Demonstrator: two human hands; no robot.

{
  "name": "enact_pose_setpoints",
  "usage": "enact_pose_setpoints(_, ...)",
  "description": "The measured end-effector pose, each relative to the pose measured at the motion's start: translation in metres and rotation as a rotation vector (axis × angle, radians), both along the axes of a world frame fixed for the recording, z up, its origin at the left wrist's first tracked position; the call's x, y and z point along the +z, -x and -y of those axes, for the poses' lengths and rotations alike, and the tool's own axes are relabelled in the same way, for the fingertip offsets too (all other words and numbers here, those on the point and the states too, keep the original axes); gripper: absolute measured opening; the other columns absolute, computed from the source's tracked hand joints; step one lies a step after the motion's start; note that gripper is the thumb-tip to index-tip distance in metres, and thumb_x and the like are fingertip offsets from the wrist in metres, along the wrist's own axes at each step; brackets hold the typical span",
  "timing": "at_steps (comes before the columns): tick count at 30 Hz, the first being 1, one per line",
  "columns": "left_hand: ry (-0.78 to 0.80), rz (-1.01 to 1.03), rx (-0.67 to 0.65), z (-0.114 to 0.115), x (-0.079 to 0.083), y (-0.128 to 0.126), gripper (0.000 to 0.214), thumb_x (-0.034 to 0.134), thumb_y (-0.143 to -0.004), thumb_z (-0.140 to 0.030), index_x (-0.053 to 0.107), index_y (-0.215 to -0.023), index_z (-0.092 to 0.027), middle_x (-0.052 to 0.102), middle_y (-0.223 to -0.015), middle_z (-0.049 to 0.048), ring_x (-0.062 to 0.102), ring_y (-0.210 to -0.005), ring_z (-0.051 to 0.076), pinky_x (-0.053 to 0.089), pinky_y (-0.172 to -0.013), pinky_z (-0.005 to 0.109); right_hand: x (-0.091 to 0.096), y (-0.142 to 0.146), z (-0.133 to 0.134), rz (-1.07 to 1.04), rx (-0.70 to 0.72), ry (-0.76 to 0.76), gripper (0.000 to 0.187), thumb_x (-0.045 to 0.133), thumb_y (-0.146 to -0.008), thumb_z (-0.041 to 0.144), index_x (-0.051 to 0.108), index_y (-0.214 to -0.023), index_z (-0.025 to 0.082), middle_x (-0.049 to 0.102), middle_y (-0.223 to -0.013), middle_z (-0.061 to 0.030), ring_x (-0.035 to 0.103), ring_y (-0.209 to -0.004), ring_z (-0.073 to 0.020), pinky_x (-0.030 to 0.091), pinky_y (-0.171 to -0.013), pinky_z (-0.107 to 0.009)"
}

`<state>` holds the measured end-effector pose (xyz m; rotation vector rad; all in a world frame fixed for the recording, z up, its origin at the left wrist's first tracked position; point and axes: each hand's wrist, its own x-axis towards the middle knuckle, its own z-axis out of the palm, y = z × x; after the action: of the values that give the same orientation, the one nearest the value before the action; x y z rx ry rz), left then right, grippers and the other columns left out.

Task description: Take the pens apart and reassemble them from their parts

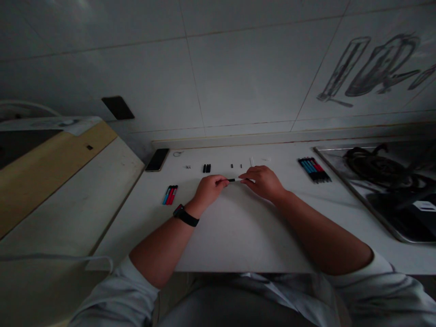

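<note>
Between my two hands, above the white countertop, lies a thin pen part, black toward the left and whitish toward the right. My left hand pinches its dark end, and a black watch is on that wrist. The other end sits in the closed fingers of my right hand. Just behind my hands are black pen pieces, a small dark piece, another small dark piece and thin clear tubes. Tiny metallic bits lie farther left.
Blue and red pen barrels rest at left, near a phone. At right, several assembled-looking pens lie in a row beside the gas stove. A tiled wall closes off the back; a wooden-edged box stands left.
</note>
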<state>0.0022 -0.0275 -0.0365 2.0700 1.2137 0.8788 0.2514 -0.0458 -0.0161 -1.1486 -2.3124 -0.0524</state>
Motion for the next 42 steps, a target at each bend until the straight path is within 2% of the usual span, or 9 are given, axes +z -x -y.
enact_pose_setpoints(11,-0.081,-0.086,0.039,0.004,0.008,-0.001,0.011,0.073,-0.092,-0.03,0.081,-0.093,-0.023,0.08,-0.092,0.0029,0.071,-0.084,0.019,0.051,-0.079,0.031,0.006,0.001,0.003,0.044,-0.039,0.164,0.024,0.061,-0.1,0.034,0.082,-0.109,0.025,0.08,-0.094,-0.0044,0.072,-0.084,-0.0223,0.047,-0.073,-0.032)
enact_pose_setpoints(15,-0.083,-0.024,0.04,0.002,0.004,0.0,0.013,0.072,-0.093,-0.033,0.079,-0.094,-0.022,0.08,-0.093,0.0031,0.071,-0.084,0.018,0.052,-0.079,0.03,0.011,-0.004,0.003,0.027,-0.086,0.147,0.023,0.065,-0.097,0.038,0.081,-0.106,0.025,0.081,-0.099,-0.0061,0.073,-0.089,-0.0255,0.05,-0.081,-0.036)
enact_pose_setpoints(18,-0.057,0.064,0.057,-0.002,-0.001,0.002,0.019,0.065,-0.097,-0.035,0.078,-0.097,-0.02,0.079,-0.092,0.0038,0.071,-0.084,0.018,0.053,-0.079,0.029,0.015,-0.01,0.0,-0.176,-0.16,0.165,0.023,0.071,-0.092,0.037,0.079,-0.108,0.024,0.08,-0.101,-0.0075,0.073,-0.09,-0.0258,0.051,-0.085,-0.039)
enact_pose_setpoints(20,-0.035,0.107,0.057,-0.003,-0.003,0.002,0.023,0.062,-0.098,-0.036,0.078,-0.097,-0.02,0.079,-0.092,0.0042,0.072,-0.085,0.018,0.054,-0.08,0.029,0.016,-0.011,-0.004,-0.429,-0.187,0.269,0.024,0.074,-0.087,0.04,0.077,-0.104,0.023,0.078,-0.093,-0.0063,0.072,-0.084,-0.0236,0.052,-0.081,-0.038)
enact_pose_setpoints(24,-0.018,0.079,-0.066,0.0,-0.003,-0.002,0.022,0.064,-0.098,-0.037,0.078,-0.096,-0.019,0.078,-0.095,0.0045,0.071,-0.089,0.019,0.054,-0.083,0.031,0.014,-0.002,-0.006,-0.966,-0.013,0.573,0.033,0.081,-0.076,0.049,0.07,-0.093,0.023,0.075,-0.091,-0.0035,0.068,-0.084,-0.0197,0.056,-0.079,-0.036)
enact_pose_setpoints(27,-0.018,0.043,-0.242,0.005,-0.001,-0.005,0.022,0.065,-0.097,-0.037,0.078,-0.098,-0.019,0.077,-0.101,0.0058,0.07,-0.095,0.019,0.053,-0.088,0.032,0.013,0.007,-0.004,-1.196,0.081,0.694,0.038,0.081,-0.076,0.052,0.065,-0.096,0.024,0.074,-0.101,-0.0038,0.068,-0.09,-0.0184,0.058,-0.083,-0.038)
enact_pose_setpoints(29,-0.013,0.049,-0.295,0.007,0.0,-0.005,0.028,0.059,-0.101,-0.041,0.077,-0.102,-0.019,0.076,-0.105,0.0071,0.07,-0.099,0.02,0.053,-0.092,0.033,0.013,0.008,-0.004,-1.266,0.051,0.706,0.041,0.08,-0.077,0.053,0.063,-0.102,0.025,0.073,-0.098,-0.0031,0.068,-0.085,-0.0173,0.058,-0.079,-0.037)
enact_pose_setpoints(33,0.005,0.076,-0.261,0.005,-0.002,-0.003,0.043,0.043,-0.108,-0.046,0.076,-0.105,-0.019,0.076,-0.106,0.0087,0.07,-0.103,0.02,0.052,-0.095,0.036,0.011,0.001,-0.009,-1.322,-0.056,0.62,0.05,0.079,-0.079,0.051,0.055,-0.118,0.031,0.071,-0.093,0.0009,0.066,-0.074,-0.0154,0.055,-0.066,-0.031)
enact_pose_setpoints(42,-0.026,-0.005,-0.248,0.006,-0.003,-0.004,0.041,0.043,-0.108,-0.042,0.076,-0.102,-0.019,0.075,-0.104,0.0077,0.069,-0.101,0.02,0.052,-0.095,0.037,0.007,-0.006,-0.015,-1.327,-0.072,0.557,0.042,0.077,-0.08,0.051,0.055,-0.111,0.031,0.069,-0.093,0.0012,0.065,-0.073,-0.0153,0.053,-0.064,-0.03)
